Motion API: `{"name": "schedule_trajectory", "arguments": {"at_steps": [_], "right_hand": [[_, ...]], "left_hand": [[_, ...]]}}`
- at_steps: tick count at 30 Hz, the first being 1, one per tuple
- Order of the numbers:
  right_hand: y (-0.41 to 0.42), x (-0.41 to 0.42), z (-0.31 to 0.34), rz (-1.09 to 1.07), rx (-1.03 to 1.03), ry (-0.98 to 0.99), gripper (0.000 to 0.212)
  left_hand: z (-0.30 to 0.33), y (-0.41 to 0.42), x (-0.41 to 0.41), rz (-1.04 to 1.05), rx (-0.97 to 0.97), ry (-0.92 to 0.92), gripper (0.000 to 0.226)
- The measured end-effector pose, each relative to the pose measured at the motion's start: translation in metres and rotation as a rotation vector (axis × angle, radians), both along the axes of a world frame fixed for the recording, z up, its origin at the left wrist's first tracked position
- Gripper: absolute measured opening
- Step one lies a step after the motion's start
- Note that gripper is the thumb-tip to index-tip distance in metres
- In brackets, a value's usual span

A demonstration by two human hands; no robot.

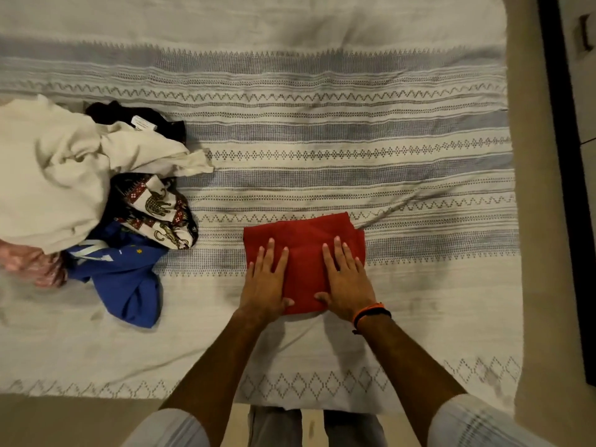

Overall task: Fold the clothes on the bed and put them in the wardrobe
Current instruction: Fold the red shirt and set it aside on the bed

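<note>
1. Nearest the camera, two bare forearms reach out from pale sleeves over the near edge of the bed (322,346), which is covered by a cream spread with grey-blue woven stripes.
2. The left hand (266,282) lies flat, fingers straight and slightly spread, pressing the near-left part of the red garment (303,240). It grips nothing.
3. The right hand (346,280), with an orange and black band at its wrist, lies flat in the same way on the near-right part of the cloth, palm down, nothing pinched.
4. The red garment lies as a compact folded rectangle on the bed, just in front of the person and right of centre. Its far-right corner looks slightly uneven.
5. Judged from this, the step in hand is smoothing the fold. To do it well, sweep both palms outward from the middle toward the edges, push trapped air out, then square the uneven far-right corner so the layers line up before lifting.
6. When lifting, sliding the hands under the near edge should keep the fold from falling open.
7. Farther left lies the unfolded pile: a blue garment (129,285), a patterned cloth with elephants (154,204), a large cream garment (54,175) and something black (161,119) at the far side. A pink item (29,262) shows at the left edge.
8. At the far right, beyond the bed's edge, stands a dark-edged panel with a handle (585,33), possibly the wardrobe; I cannot tell.
</note>
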State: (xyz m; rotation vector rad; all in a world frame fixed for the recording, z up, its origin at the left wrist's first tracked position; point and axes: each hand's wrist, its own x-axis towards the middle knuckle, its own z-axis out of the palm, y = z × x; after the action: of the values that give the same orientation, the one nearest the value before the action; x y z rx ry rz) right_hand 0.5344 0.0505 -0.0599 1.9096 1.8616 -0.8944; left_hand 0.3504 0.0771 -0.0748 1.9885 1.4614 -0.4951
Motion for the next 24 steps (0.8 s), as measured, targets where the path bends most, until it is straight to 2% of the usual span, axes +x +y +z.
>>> {"name": "schedule_trajectory", "arguments": {"at_steps": [6,8,11,13,18,21,24], "right_hand": [[-0.001,0.002,-0.004,-0.077,0.024,0.094,0.107],[-0.001,0.002,0.004,-0.262,0.154,0.187,0.097],[-0.002,0.004,0.009,-0.633,0.278,0.223,0.089],[-0.002,0.008,0.005,-0.815,0.242,0.242,0.092],[0.004,0.019,-0.002,-1.058,0.128,0.356,0.083],[0.006,0.021,-0.003,-1.114,0.038,0.441,0.076],[0.006,0.022,-0.004,-1.083,0.029,0.477,0.069]], "left_hand": [[-0.004,-0.002,-0.002,0.056,0.033,-0.072,0.119],[0.004,-0.003,-0.003,0.183,0.117,-0.141,0.109],[0.012,-0.005,-0.006,0.564,0.184,-0.178,0.1],[0.01,-0.004,-0.01,0.798,0.107,-0.206,0.099],[0.0,0.005,-0.023,1.094,-0.052,-0.3,0.09],[-0.003,0.009,-0.023,1.186,-0.177,-0.375,0.087],[-0.006,0.011,-0.019,1.202,-0.308,-0.475,0.1]]}}
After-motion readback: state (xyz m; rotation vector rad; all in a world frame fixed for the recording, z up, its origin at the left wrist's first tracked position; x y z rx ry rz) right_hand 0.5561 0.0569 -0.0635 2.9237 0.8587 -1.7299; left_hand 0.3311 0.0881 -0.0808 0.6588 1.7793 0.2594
